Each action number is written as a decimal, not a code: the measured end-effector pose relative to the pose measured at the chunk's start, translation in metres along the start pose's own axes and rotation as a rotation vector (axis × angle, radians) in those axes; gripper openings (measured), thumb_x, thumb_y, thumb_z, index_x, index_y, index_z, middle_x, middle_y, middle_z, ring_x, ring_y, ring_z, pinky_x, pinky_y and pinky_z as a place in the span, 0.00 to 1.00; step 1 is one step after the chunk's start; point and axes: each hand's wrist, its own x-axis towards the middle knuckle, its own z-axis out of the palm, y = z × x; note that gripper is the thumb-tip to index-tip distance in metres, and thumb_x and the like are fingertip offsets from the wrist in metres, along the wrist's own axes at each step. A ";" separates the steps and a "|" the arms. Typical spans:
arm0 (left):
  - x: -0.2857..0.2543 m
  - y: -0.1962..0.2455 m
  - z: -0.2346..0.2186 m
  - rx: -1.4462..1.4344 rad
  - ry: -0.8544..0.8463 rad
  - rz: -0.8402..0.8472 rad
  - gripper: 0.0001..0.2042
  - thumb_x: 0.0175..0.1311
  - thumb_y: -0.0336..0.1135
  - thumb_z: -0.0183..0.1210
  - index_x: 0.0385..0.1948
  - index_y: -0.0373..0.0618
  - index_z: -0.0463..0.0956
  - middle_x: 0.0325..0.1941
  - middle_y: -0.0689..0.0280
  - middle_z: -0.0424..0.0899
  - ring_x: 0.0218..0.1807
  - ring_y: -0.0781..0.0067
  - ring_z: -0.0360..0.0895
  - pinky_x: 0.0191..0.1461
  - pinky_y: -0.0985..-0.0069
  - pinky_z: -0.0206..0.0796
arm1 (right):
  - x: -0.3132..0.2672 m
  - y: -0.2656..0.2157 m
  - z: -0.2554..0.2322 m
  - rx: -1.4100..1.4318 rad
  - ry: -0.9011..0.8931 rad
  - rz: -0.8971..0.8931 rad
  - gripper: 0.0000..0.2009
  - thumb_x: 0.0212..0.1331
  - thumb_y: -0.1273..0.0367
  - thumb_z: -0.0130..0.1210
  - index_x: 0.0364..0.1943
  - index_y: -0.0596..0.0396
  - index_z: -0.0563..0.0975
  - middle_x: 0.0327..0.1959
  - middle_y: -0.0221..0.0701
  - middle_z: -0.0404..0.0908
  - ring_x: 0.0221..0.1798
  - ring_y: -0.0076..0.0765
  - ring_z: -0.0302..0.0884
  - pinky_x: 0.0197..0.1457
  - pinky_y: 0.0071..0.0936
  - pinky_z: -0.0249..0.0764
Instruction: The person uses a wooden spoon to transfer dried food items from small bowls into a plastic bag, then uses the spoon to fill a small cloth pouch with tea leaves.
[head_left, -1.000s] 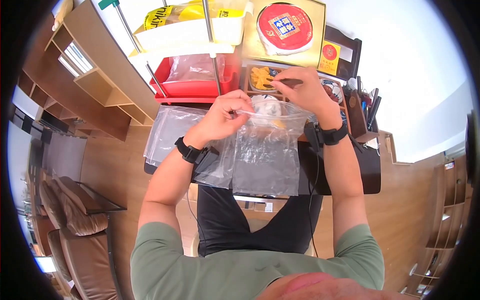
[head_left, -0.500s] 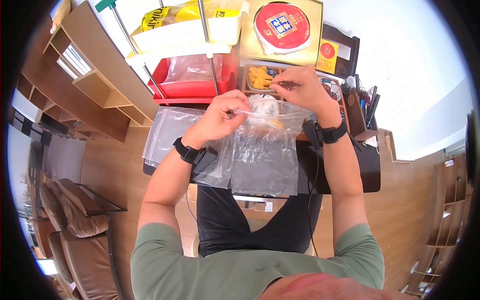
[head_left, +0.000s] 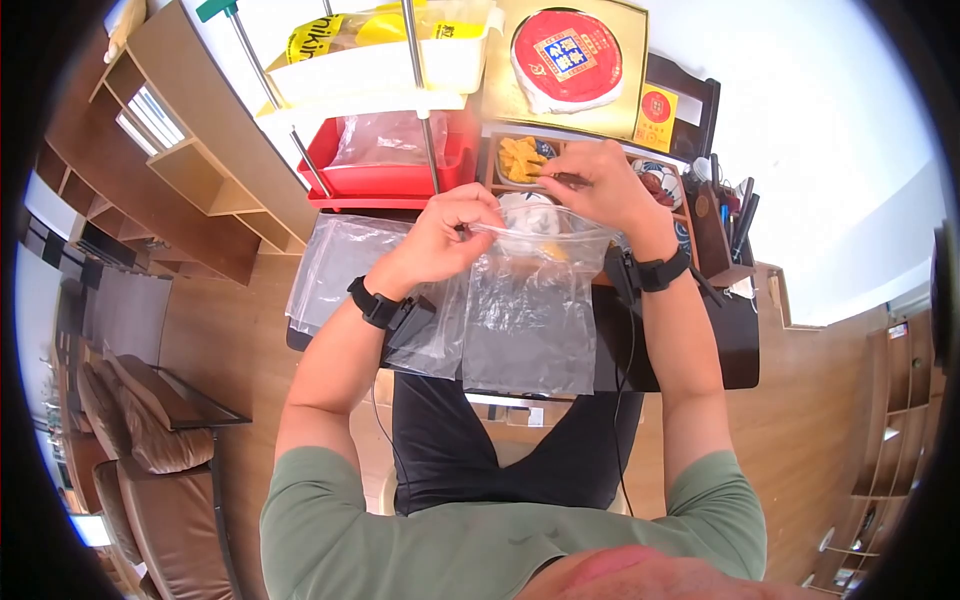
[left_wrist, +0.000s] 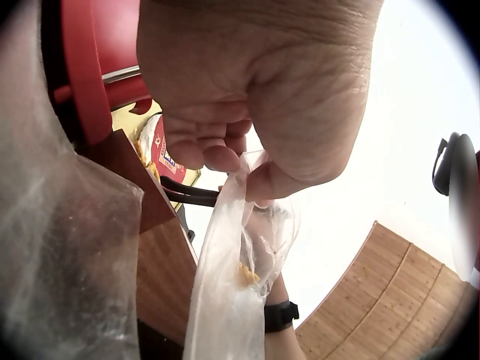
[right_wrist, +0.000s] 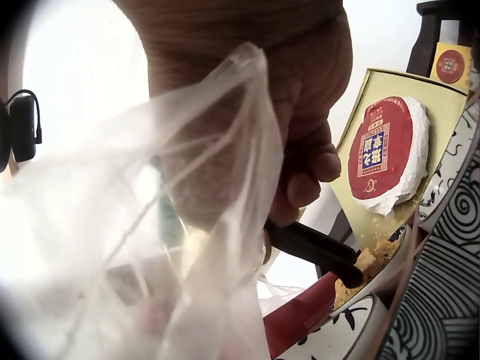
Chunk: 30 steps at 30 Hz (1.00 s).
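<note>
My left hand point(head_left: 452, 232) pinches the rim of a clear zip bag point(head_left: 530, 325) between thumb and fingers; a small yellow piece point(left_wrist: 248, 275) shows inside the bag in the left wrist view. My right hand point(head_left: 602, 188) holds dark tongs point(head_left: 568, 180), whose tips are at the bowl of yellow pieces point(head_left: 521, 160). In the right wrist view the tongs point(right_wrist: 319, 253) reach the yellow pieces point(right_wrist: 367, 264), and the bag point(right_wrist: 217, 300) hangs in front of part of the hand. Whether the tips grip a piece, I cannot tell.
More clear bags point(head_left: 345, 265) lie on the table at left. A red tray point(head_left: 390, 178) stands under a white one point(head_left: 370, 75). Behind the bowls is a gold box point(head_left: 632, 60) with a red-labelled round cake point(head_left: 568, 60). A pen holder point(head_left: 725, 235) stands at right.
My right hand has shifted slightly, and the tongs' tips remain near the yellow pieces. My left hand has hardly moved and still pinches the bag.
</note>
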 end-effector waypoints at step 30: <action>-0.001 -0.004 -0.001 0.007 -0.008 -0.005 0.08 0.57 0.17 0.58 0.33 0.41 0.83 0.40 0.67 0.80 0.42 0.77 0.77 0.42 0.79 0.67 | -0.001 0.006 0.007 0.370 0.139 0.315 0.08 0.66 0.77 0.60 0.47 0.61 0.83 0.44 0.31 0.87 0.45 0.20 0.81 0.51 0.22 0.79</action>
